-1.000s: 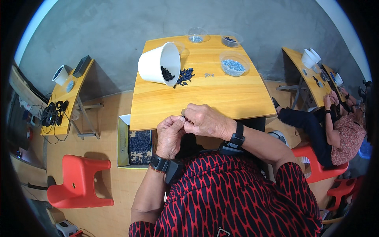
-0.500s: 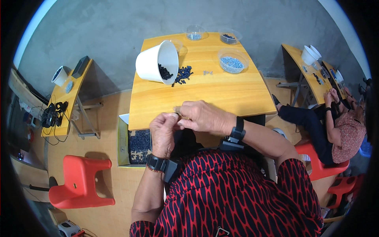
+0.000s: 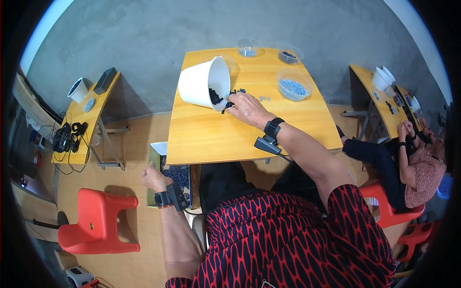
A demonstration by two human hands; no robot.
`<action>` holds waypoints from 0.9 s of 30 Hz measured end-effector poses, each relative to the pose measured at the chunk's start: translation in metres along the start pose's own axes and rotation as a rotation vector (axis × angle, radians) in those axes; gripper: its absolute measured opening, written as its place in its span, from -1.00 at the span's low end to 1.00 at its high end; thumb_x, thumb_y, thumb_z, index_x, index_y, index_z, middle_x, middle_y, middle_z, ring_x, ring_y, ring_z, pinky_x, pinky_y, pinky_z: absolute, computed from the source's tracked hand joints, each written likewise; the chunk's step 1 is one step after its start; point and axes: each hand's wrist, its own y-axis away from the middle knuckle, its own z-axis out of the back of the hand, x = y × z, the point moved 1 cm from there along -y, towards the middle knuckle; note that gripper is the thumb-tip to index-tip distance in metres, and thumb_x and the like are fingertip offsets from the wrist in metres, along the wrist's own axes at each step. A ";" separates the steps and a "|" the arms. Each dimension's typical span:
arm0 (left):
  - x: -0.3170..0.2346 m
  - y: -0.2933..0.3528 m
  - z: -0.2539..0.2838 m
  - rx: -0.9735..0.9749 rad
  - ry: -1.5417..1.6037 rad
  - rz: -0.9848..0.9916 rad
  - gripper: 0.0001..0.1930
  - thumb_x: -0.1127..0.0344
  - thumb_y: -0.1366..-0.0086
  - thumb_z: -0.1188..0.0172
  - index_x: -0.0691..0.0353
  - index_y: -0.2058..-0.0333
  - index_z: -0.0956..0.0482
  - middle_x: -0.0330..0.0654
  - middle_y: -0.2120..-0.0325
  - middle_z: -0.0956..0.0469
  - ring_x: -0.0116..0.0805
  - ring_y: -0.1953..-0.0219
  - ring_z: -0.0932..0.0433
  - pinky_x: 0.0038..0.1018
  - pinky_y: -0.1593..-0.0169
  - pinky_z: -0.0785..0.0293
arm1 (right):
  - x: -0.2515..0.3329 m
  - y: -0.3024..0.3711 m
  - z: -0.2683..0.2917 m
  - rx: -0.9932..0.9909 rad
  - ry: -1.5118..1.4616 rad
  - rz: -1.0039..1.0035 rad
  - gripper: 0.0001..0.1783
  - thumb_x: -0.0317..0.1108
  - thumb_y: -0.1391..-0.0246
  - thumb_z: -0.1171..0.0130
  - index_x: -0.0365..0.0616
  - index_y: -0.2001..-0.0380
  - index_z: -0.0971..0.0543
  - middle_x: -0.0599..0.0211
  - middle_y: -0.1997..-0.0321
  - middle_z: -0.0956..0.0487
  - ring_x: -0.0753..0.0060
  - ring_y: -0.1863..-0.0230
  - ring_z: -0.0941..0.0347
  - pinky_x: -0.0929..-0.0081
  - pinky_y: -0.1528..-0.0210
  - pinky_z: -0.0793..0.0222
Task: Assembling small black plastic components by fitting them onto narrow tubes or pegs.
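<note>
My right hand (image 3: 248, 109) reaches over the table to small dark plastic pieces (image 3: 235, 91) at the mouth of a white bucket (image 3: 196, 84). Its fingers bend down among the pieces, and their tips are hidden, so their grip does not show. The bucket lies on its side with more black pieces (image 3: 214, 97) inside. My left hand (image 3: 156, 179) is off the table, over the left edge of an open box (image 3: 152, 192) holding many dark pieces (image 3: 177, 175). Its fingers are curled, and anything in them is too small to make out.
A few pale small parts (image 3: 264, 98) lie right of my right hand. Clear tubs (image 3: 294, 89) with small parts stand at the table's far side. A red chair (image 3: 89, 223) is at left. At right a person (image 3: 425, 173) sits by another table (image 3: 372, 86).
My hands were together at the table's front edge and have parted. The right has gone forward to the dark pieces; the left has moved left and down to the box. The view has shifted slightly.
</note>
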 end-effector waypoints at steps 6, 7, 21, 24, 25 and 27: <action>-0.039 0.078 -0.034 0.060 0.162 0.046 -0.67 0.56 -0.17 -0.17 0.49 0.07 -0.38 0.00 0.19 -0.50 -0.27 0.14 -0.47 -0.31 -0.01 -0.40 | -0.017 0.005 0.002 0.020 0.183 0.024 -0.79 -0.35 -0.12 -0.13 -0.25 0.24 -0.59 -0.05 0.21 -0.56 -0.10 0.11 -0.53 0.08 0.04 -0.47; -0.039 0.080 -0.035 0.056 0.164 0.046 -0.67 0.56 -0.17 -0.17 0.49 0.07 -0.38 0.00 0.19 -0.50 -0.27 0.14 -0.47 -0.31 -0.01 -0.40 | -0.015 0.006 0.002 0.014 0.199 0.045 -0.81 -0.35 -0.13 -0.12 -0.24 0.28 -0.60 -0.04 0.22 -0.56 -0.09 0.13 -0.54 0.08 0.06 -0.48; -0.091 0.178 -0.074 0.621 -0.363 -0.882 -0.57 0.50 -0.22 -0.16 0.40 -0.09 -0.43 0.06 -0.07 -0.46 -0.10 -0.14 -0.40 -0.29 -0.24 -0.26 | -0.028 0.034 0.022 -0.018 0.038 0.097 -0.80 -0.42 -0.07 -0.11 -0.29 0.26 -0.57 0.02 0.21 -0.52 -0.12 0.17 -0.53 0.09 0.08 -0.46; -0.091 0.200 -0.085 0.789 -0.505 -0.973 -0.48 0.45 -0.18 -0.19 0.40 -0.14 -0.39 0.17 -0.14 -0.42 0.13 -0.23 -0.31 -0.13 -0.31 -0.16 | -0.040 0.034 0.030 -0.045 -0.053 0.054 -0.75 -0.49 -0.01 -0.11 -0.30 0.19 -0.58 0.00 0.24 -0.54 -0.09 0.16 -0.53 0.15 0.07 -0.46; -0.087 0.204 -0.090 0.835 -0.635 -1.013 -0.45 0.41 -0.18 -0.22 0.39 -0.16 -0.37 0.17 -0.17 -0.39 0.16 -0.27 -0.27 -0.07 -0.33 -0.10 | -0.044 0.034 0.031 -0.068 -0.076 0.032 -0.68 -0.52 0.01 -0.11 -0.29 0.13 -0.58 0.00 0.25 -0.55 -0.05 0.16 -0.53 0.20 0.07 -0.47; -0.083 0.203 -0.102 0.939 -0.861 -1.037 -0.37 0.25 -0.22 -0.25 0.38 -0.22 -0.32 0.16 -0.26 -0.29 0.22 -0.36 -0.14 0.10 -0.37 0.07 | -0.048 0.035 0.029 -0.059 -0.094 0.011 -0.69 -0.53 0.01 -0.12 -0.28 0.14 -0.58 0.00 0.25 -0.56 -0.04 0.17 -0.54 0.20 0.07 -0.46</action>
